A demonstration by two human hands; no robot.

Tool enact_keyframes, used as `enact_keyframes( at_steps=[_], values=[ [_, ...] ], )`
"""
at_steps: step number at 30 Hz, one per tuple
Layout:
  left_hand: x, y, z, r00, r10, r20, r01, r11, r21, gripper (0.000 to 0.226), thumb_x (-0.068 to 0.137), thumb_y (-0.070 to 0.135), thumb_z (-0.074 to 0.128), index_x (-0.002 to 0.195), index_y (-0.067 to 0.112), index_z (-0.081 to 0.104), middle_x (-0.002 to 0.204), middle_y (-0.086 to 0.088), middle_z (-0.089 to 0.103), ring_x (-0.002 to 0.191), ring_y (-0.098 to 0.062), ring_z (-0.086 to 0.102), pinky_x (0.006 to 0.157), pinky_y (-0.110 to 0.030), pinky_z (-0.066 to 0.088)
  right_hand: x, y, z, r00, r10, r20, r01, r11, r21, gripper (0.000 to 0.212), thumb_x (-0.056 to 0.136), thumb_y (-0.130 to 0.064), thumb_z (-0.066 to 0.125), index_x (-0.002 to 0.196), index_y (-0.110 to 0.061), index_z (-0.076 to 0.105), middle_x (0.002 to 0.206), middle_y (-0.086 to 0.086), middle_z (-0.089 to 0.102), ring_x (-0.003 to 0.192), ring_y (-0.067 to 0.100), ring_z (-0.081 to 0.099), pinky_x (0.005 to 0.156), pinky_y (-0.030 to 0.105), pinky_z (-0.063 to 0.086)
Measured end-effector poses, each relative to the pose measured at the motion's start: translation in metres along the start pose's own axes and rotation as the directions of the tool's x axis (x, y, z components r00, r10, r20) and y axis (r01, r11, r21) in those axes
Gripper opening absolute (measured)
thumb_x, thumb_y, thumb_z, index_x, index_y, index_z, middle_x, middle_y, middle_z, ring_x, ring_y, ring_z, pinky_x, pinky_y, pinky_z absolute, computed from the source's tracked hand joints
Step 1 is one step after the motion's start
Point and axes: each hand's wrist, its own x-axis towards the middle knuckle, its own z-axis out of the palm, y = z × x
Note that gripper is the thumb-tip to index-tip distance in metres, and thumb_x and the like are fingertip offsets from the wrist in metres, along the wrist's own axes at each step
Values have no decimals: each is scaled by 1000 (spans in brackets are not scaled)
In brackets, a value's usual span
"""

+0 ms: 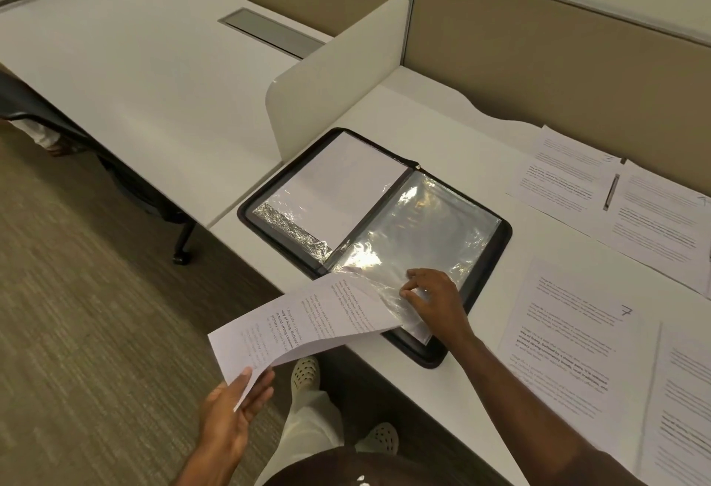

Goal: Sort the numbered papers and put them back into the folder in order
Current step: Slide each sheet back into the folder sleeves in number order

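Note:
A black zip folder (496, 250) lies open on the white desk, with clear plastic sleeves on both sides. The left sleeve holds a white sheet (346, 181). My left hand (231, 404) grips the near corner of a printed paper (304, 327) whose far end is sliding into the right sleeve (423, 231). My right hand (434, 301) pinches the open edge of that sleeve and lifts it. More printed papers lie to the right: one marked 7 (577, 335), one marked 3 (565, 173), and another (661, 224) beside it.
A low cream divider (331, 73) stands just behind the folder. A pen (611, 191) lies between the far papers. The desk (454, 381) edge runs diagonally past my legs, with carpet floor (96, 312) to the left. A chair base (181, 243) sits under the neighbouring desk.

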Motion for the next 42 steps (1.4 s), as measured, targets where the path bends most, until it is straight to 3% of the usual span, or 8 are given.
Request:
enact_keyframes(
  at_steps=[3, 11, 15, 28, 33, 38, 42],
  values=[
    [-2, -6, 3, 999, 31, -28, -31, 1000, 1, 34, 100, 7, 56, 133, -1, 55, 114, -26, 69, 81, -26, 77, 59, -31, 62, 1, -2, -2, 1000, 6, -8, -6, 1000, 22, 4, 87, -29, 77, 90, -27, 76, 119, -10, 71, 115, 8, 59, 104, 44, 47],
    [-9, -13, 17, 1000, 3, 7, -3, 1000, -18, 25, 101, 10, 54, 126, 7, 59, 104, -21, 74, 88, -29, 76, 63, -34, 63, 2, -3, -4, 1000, 28, 15, -28, 998, 59, 4, 87, -28, 77, 91, -28, 75, 124, -9, 69, 118, 10, 57, 105, 46, 46],
    [-14, -22, 22, 1000, -12, 5, 12, 1000, 7, 26, 102, 12, 53, 127, 8, 59, 114, -24, 71, 98, -35, 73, 65, -36, 64, 2, -1, -3, 998, 60, 36, -63, 994, 85, 5, 85, -29, 79, 89, -29, 76, 127, -12, 67, 118, 8, 56, 106, 46, 44],
    [-7, -24, 23, 972, 198, -129, -185, 977, 106, 18, 103, 13, 54, 117, 8, 63, 112, -22, 71, 99, -38, 71, 62, -33, 63, 4, -9, -11, 998, 40, 46, -42, 998, 36, 8, 87, -32, 78, 90, -37, 71, 126, -11, 68, 119, 7, 55, 107, 40, 45],
    [-18, -36, 37, 991, 106, -82, -103, 994, 39, 24, 103, 14, 52, 125, 8, 60, 112, -20, 71, 103, -38, 69, 68, -40, 64, 4, -11, -12, 997, 43, 65, -43, 999, 8, 10, 87, -35, 76, 90, -41, 68, 128, -11, 66, 119, 8, 54, 106, 45, 44],
    [-15, -37, 38, 999, 11, -37, -5, 990, 140, 26, 98, 18, 61, 124, 18, 63, 109, -18, 73, 104, -42, 68, 89, -61, 56, 2, -16, -16, 995, 79, 62, -81, 996, 35, 9, 87, -34, 75, 90, -40, 69, 129, -9, 66, 121, 11, 53, 109, 47, 42],
    [-15, -35, 36, 1000, 13, -28, -8, 985, 170, 21, 97, 17, 63, 118, 18, 65, 104, -16, 75, 100, -39, 70, 90, -62, 55, -5, -20, -19, 994, 93, -64, -88, 992, 88, 6, 89, -40, 68, 95, -40, 69, 128, -17, 62, 122, 9, 53, 108, 40, 40]
  ],
)
